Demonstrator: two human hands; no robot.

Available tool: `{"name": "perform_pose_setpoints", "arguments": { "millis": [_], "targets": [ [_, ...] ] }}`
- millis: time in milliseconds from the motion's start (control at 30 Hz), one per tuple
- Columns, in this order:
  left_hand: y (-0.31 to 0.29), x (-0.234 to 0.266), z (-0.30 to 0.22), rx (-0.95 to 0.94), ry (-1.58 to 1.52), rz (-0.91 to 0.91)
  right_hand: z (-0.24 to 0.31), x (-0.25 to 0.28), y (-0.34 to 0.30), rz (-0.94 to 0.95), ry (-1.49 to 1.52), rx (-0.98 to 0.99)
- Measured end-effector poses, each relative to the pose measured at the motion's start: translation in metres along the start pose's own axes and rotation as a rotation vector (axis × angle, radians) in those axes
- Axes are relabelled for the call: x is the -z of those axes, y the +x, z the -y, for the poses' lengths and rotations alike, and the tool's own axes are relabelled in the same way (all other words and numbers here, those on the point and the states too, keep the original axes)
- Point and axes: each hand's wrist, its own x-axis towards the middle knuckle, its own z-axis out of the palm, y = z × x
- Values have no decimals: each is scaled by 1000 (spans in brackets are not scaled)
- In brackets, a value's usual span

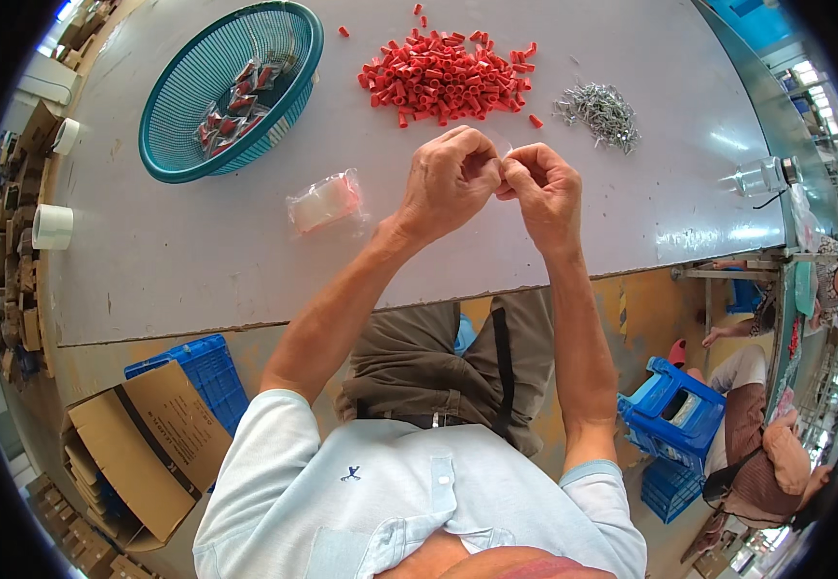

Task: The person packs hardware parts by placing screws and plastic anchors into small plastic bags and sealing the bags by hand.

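Note:
My left hand [450, 181] and my right hand [546, 196] meet above the table, fingertips pinched together. Between them shows a sliver of a small clear plastic bag [503, 142]; the rest is hidden by my fingers. Just beyond my hands lies a heap of short red plastic tubes [448, 77]. To the right of it is a pile of small silvery metal pieces [600, 111], too small to name. A packet of clear plastic bags [325, 203] with a reddish edge lies left of my left hand.
A teal plastic basket [155, 135] at the far left holds several small filled bags [235, 114]. A clear bottle [762, 178] stands at the table's right edge. Tape rolls [52, 227] sit along the left edge. Below are a cardboard box [153, 444] and blue stools [672, 410], with a seated person [766, 473].

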Motion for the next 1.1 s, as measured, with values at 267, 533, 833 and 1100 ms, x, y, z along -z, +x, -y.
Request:
{"name": "perform_pose_setpoints", "arguments": {
  "millis": [267, 533, 833, 1100],
  "targets": [
    [-3, -10, 1, -84, 163, -162, -1, -12, -7, -195, -317, 179],
    [0, -8, 0, 309, -290, -19, 3, -12, -7, -137, -293, 196],
    [1, -8, 14, 387, -417, -25, -17, 13, -6, -54, -399, 321],
    [-2, -20, 18, 228, -157, -4, -28, 117, 74, -70, -949, 321]
  ]
}}
